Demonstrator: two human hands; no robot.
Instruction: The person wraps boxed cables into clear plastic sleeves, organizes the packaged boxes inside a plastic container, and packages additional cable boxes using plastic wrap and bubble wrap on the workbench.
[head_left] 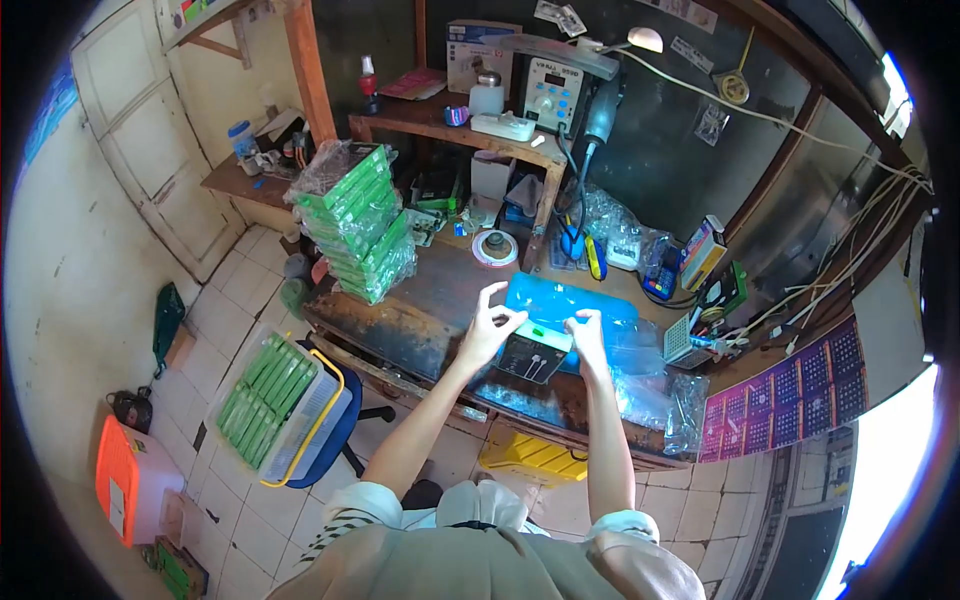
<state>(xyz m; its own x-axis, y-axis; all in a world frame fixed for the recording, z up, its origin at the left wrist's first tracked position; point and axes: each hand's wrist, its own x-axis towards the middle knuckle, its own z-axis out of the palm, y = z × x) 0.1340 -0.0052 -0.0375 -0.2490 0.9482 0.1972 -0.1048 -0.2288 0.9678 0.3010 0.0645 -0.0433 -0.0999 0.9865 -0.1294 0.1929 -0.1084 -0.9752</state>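
Note:
A small black box (528,360) with a pale green and white top and a picture of white earphones or cables is at the front of the workbench. At its upper left corner, my left hand (490,328) pinches the edge between thumb and finger, other fingers raised. My right hand (590,340) has curled fingers against the upper right corner. Behind the box lies a shiny blue mat (600,303). See-through plastic bags (640,395) lie to the right of my right hand.
Stacked green boxes in plastic wrap (350,225) stand on the bench's left. A basket of green packs (265,405) rests on a chair at lower left. A yellow crate (533,458) sits under the bench. A soldering station (553,95) and a lamp (600,115) are at the back.

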